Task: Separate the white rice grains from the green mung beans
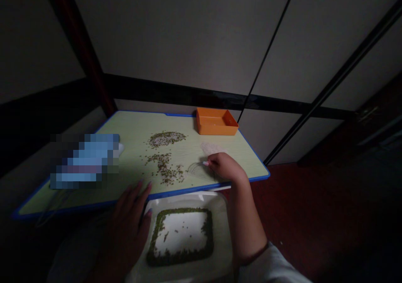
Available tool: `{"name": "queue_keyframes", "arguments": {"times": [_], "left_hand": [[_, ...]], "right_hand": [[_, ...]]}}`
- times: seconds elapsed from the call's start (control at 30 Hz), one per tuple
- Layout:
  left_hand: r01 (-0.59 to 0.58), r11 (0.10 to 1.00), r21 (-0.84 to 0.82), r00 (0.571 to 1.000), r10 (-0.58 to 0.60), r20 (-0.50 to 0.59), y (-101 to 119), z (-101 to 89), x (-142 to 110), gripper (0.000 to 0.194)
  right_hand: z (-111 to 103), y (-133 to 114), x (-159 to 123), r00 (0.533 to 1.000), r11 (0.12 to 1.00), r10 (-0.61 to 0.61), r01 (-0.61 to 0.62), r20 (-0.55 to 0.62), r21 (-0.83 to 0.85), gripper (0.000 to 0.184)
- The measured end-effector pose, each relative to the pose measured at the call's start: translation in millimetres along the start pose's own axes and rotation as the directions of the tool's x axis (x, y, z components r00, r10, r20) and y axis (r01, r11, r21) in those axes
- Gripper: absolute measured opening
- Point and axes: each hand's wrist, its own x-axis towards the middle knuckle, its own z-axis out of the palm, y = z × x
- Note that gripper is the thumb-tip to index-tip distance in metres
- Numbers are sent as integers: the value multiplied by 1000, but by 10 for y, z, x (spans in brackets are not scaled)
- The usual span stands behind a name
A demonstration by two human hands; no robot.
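My right hand (222, 165) is low over the right part of the yellow-green tabletop (132, 126), fingers pinched together. A faint curved outline, perhaps of something clear, lies beside its fingertips; I cannot make out what they hold. Just beyond is a thin patch of pale grains (210, 147). Left of it, a pile of mixed green-brown and whitish grains (168, 138) and a looser scatter of grains (166, 168) cover the middle. My left hand (133, 209), fingers extended, is at the table's front edge beside a whitish tub (223, 232), with small green grains lining its floor's edges.
An orange open box (218, 129) stands at the table's back right corner. A blurred-out bluish object (91, 159) is on the left side. Behind the table rise pale panels (188, 36) with dark strips. Reddish floor (292, 207) shows at the right.
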Motion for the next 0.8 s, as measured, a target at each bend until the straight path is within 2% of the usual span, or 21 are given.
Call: {"name": "queue_keyframes", "arguments": {"times": [0.27, 0.8], "left_hand": [[-12, 1000, 24, 1000, 12, 7, 7, -20, 1, 58], [-25, 999, 27, 1000, 24, 14, 19, -21, 2, 58]], "right_hand": [[-12, 17, -43, 997, 990, -52, 43, 64, 134, 27], [32, -150, 1, 999, 999, -38, 39, 39, -38, 25]]}}
